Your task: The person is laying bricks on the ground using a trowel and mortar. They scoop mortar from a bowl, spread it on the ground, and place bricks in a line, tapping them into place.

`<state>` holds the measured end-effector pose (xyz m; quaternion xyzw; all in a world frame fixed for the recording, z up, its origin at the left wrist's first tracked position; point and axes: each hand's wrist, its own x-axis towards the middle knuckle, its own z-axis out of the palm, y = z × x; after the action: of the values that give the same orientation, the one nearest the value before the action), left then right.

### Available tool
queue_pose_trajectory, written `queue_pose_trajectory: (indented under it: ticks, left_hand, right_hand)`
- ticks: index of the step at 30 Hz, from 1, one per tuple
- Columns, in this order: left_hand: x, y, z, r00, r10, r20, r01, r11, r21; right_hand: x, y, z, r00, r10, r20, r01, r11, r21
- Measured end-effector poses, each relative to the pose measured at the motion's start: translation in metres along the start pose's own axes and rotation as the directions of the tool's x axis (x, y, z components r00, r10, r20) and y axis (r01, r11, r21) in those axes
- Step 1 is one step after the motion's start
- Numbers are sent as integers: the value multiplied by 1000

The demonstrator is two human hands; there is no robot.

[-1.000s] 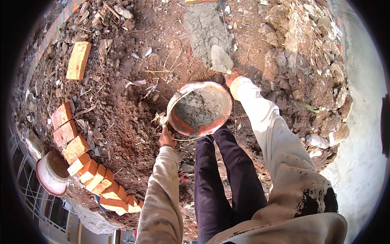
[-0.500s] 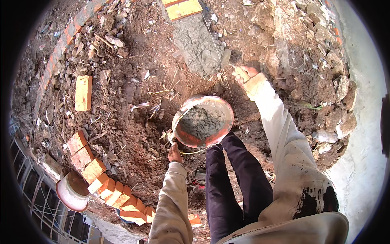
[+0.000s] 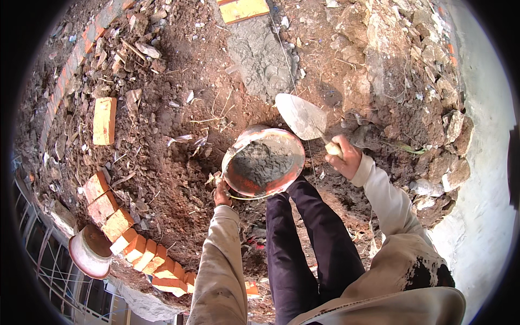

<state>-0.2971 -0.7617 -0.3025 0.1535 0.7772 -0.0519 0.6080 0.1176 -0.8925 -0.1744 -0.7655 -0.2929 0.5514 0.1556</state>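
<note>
My left hand (image 3: 221,192) grips the near rim of a round red pan (image 3: 244,183) that holds grey mortar (image 3: 261,162). The pan is held above my dark-trousered legs. My right hand (image 3: 343,157) is closed around the wooden handle of a trowel (image 3: 301,116). Its pointed steel blade is smeared grey and points up-left, just above the pan's far rim. A strip of spread grey mortar (image 3: 262,54) lies on the soil beyond the blade, below a yellow brick (image 3: 242,8) at the top edge.
Loose brown soil, rubble and stones cover the ground. A single orange brick (image 3: 104,120) lies at the left. A curved row of orange bricks (image 3: 127,235) runs along the lower left beside a red and white bowl (image 3: 88,251). A pale wall (image 3: 487,179) stands at the right.
The trowel has lifted off the spread mortar and swung back toward the pan. My right hand drew closer to me. The view shifted, so the pan sits lower in the picture.
</note>
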Motion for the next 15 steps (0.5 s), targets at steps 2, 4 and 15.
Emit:
queue_pose_trajectory:
  ticks: [2, 4, 15]
  left_hand:
    - [7, 1, -1, 997, -73, 27, 73, 997, -22]
    - [5, -2, 0, 998, -62, -23, 60, 997, -48]
    - [-52, -18, 37, 991, 125, 52, -121, 990, -66]
  right_hand:
    - [-37, -2, 27, 991, -25, 134, 55, 973, -224]
    - [-25, 3, 71, 960, 219, 177, -78, 810, -581]
    - [41, 92, 240, 982, 127, 143, -175, 895, 410]
